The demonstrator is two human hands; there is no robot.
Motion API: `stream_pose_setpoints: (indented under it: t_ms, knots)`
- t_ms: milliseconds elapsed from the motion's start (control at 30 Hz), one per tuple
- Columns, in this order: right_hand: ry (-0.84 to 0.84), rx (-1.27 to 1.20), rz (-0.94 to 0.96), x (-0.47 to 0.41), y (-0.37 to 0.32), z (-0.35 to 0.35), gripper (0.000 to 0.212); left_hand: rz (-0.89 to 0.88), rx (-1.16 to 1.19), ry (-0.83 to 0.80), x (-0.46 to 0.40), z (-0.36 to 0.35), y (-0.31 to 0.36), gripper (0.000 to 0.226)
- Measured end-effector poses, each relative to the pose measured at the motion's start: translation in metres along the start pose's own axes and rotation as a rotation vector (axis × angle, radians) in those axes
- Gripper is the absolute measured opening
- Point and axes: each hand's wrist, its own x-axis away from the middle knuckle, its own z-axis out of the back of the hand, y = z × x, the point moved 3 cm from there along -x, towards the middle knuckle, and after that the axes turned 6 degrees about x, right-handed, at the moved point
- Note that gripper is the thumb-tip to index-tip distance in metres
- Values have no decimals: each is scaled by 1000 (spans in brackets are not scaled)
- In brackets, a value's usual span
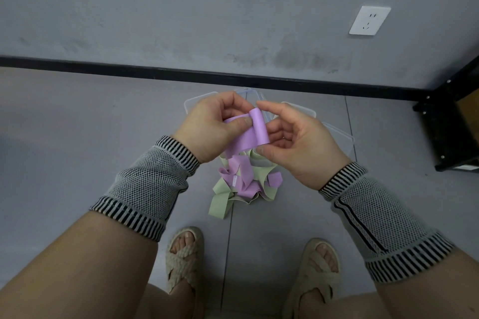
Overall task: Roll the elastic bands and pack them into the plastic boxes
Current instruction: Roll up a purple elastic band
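Two hands: both are on one purple band (252,134), held up in front of me, above the floor (103,116).
Left grip: my left hand (215,127) pinches the flat run of the band between thumb and curled fingers, just left of the roll.
Right grip: my right hand (295,140) curls round the started roll; the forefinger rests over its top and the thumb presses at its lower end.
Roll so far: only a turn or so is wound, I judge; a tail hangs below my grips toward the pile.
Step in hand: winding this band into a tight coil, early in the task.
How to do it well: I should keep the left pinch close to the roll so the strip stays taut and flat, and turn the coil with the right fingertips in short bites.
Edges: I want both edges stacked square, or the coil will cone and spring open.
Risk: the elastic is stretchy and slippery-looking; if either pinch slackens it will likely unwind.
Loose bands (238,181): a tangle of purple and pale green ones lies on the floor below my grips, nearer my feet.
Plastic boxes (337,134): clear ones sit on the floor beyond and beneath my hands, partly hidden; I cannot tell what they hold.
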Motion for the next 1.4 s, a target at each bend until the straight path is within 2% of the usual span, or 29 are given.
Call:
stream_pose_setpoints:
  t_ms: [233,333,467,733,900,1233,1400]
  knots:
    - [-5,11,8,1,-3,2,61,3,-27,-14,0,0,0,9]
    - [-12,5,1,1,-2,3,61,0,-114,11,1,4,1,26]
    - [-10,-15,-9,1,0,3,59,-2,-163,9,2,5,3,32]
    - [15,-88,-28,0,1,10,58,-27,-177,-51,3,5,4,31]
    - [7,-123,-1,1,-4,15,56,-63,-256,31,0,12,7,23]
    - [50,166,29,-1,5,11,60,-77,-140,51,2,3,12,23]
    - [73,232,39,-4,6,6,60,-109,-96,40,3,-4,14,16]
